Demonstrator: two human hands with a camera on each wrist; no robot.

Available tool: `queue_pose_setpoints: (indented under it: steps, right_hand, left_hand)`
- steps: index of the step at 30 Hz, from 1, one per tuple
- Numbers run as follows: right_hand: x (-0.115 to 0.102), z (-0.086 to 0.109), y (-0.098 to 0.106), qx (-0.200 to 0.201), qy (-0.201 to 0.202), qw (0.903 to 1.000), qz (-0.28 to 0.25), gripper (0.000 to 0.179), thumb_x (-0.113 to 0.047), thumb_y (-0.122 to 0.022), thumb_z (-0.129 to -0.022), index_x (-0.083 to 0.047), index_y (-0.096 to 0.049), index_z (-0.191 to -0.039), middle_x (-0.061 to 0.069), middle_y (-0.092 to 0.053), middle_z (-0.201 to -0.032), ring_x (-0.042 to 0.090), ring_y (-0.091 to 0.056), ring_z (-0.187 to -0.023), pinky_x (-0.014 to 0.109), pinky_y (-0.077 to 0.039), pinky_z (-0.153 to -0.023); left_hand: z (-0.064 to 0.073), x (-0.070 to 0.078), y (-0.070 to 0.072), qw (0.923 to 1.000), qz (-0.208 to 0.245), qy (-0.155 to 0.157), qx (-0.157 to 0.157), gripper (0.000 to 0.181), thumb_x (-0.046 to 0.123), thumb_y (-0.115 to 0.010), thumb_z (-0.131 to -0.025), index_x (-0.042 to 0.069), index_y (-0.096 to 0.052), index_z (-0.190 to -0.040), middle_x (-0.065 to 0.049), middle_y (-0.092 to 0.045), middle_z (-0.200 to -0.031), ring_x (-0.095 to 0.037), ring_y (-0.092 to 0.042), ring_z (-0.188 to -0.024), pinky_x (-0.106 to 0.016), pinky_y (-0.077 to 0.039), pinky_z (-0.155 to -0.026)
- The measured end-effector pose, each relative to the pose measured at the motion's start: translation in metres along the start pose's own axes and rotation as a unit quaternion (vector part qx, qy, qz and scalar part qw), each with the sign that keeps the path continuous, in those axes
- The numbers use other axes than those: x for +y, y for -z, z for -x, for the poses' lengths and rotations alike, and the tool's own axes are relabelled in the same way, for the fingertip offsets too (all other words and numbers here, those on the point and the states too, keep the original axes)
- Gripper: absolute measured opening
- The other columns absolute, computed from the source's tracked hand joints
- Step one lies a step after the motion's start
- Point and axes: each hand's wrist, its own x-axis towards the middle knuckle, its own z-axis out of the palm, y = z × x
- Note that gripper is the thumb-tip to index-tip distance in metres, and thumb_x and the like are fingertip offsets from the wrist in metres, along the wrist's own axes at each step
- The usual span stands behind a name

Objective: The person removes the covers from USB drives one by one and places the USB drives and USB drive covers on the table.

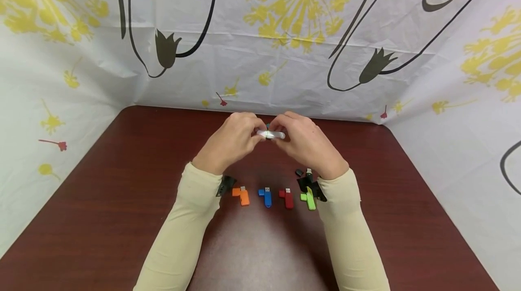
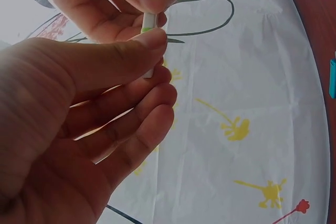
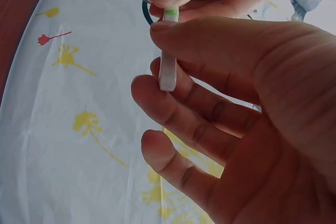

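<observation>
A small white USB flash drive (image 1: 276, 134) with a green band is held level above the table by both hands. My left hand (image 1: 236, 137) pinches one end between thumb and fingers. The other end is pinched by my right hand (image 1: 303, 139), its lower fingers loosely bent. In the right wrist view the white drive (image 3: 168, 69) juts past the right thumb, and its green band shows between the two hands. The left wrist view shows the white drive (image 2: 149, 20) between both thumbs. Whether a cap joins there is hard to tell.
Nearer on the dark table (image 1: 122, 182) lie orange (image 1: 244, 198), blue (image 1: 267, 199), red (image 1: 289, 199) and green (image 1: 311, 200) flash drives, caps beside them. A black drive (image 1: 309, 175) sits by the right wrist. A teal item (image 2: 333, 78) lies behind the hands. Patterned cloth (image 1: 228, 69) surrounds the table.
</observation>
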Motion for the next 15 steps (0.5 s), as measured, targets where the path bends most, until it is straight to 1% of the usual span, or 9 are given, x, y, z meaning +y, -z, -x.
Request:
queue_pose_setpoints:
  steps: [5,15]
  right_hand:
    - [0.0025,0.0001,0.0009,-0.007,0.006,0.9999,-0.005,0.017,-0.008,-0.081,-0.096,-0.01,-0.076,-0.112,0.004,-0.073,-0.105,0.022,-0.066,-0.09,0.039,-0.057,-0.081]
    - [0.0062,0.001,0.0038,-0.015,0.015,0.9995,-0.022,0.017,-0.008,-0.081,-0.096,-0.008,-0.076,-0.112,0.005,-0.074,-0.105,0.021,-0.067,-0.09,0.038,-0.058,-0.081]
  left_hand:
    - [0.0012,0.0001,0.002,1.0,0.004,-0.006,-0.001,0.012,0.008,-0.081,-0.098,0.001,-0.082,-0.107,-0.011,-0.077,-0.099,-0.027,-0.067,-0.09,-0.037,-0.059,-0.081]
    - [0.0002,0.0014,0.002,0.9999,0.014,-0.001,-0.001,0.014,0.01,-0.081,-0.098,0.001,-0.082,-0.108,-0.011,-0.078,-0.1,-0.023,-0.066,-0.085,-0.033,-0.058,-0.075]
